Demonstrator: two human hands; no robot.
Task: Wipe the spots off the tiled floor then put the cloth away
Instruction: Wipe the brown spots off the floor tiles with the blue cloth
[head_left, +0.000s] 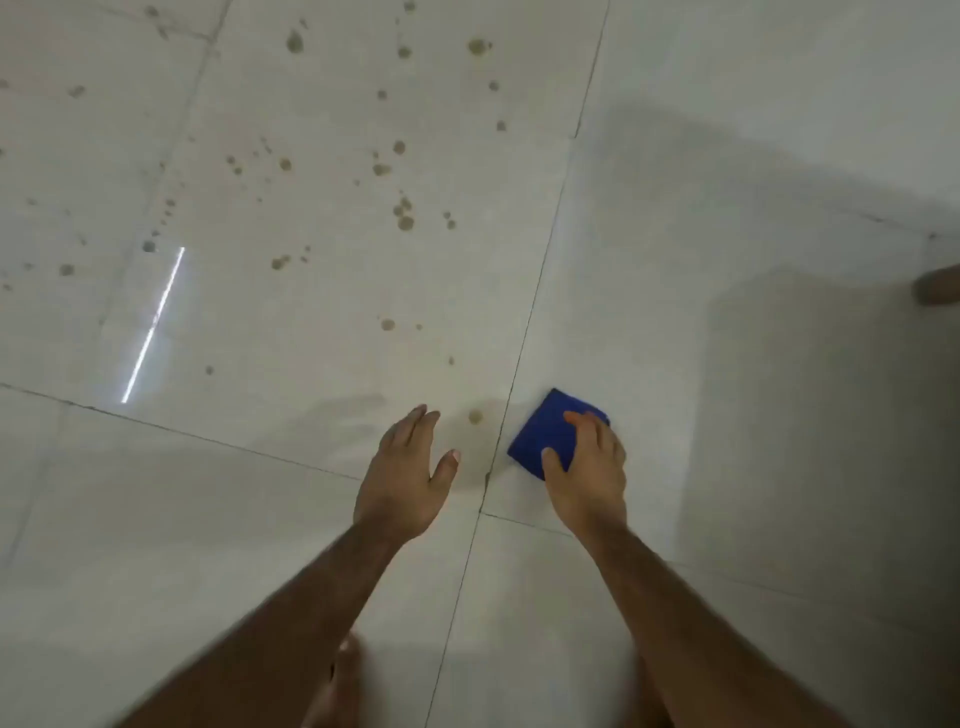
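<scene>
A person bends over a pale, glossy tiled floor (675, 260), the right hand (589, 467) pressed flat, fingers spread, on a folded square of deep-blue cloth (545, 434). The cloth lies on the floor just right of a dark grout line (524, 338) running near to far, at the near-centre of the scene. The left hand (405, 467) hovers open and empty just left of that line, fingers together and thumb out; whether it touches the tile cannot be told.

Between the two hands sits one brownish spot (475, 416), ringed by a faint damp smear. Many more brownish spots (402, 215) scatter across the far-left tiles, untouched, so the wiping looks barely begun. A bright streak of reflected light (153, 325) crosses the left tile.

The cloth appears soft, light and limp, likely to bunch or unfold if dragged by one corner; pressing down with the palm across its middle should keep it flat against the slick tile. For lifting it away later, pinching the folded layers together at an edge would probably hold them as one.
</scene>
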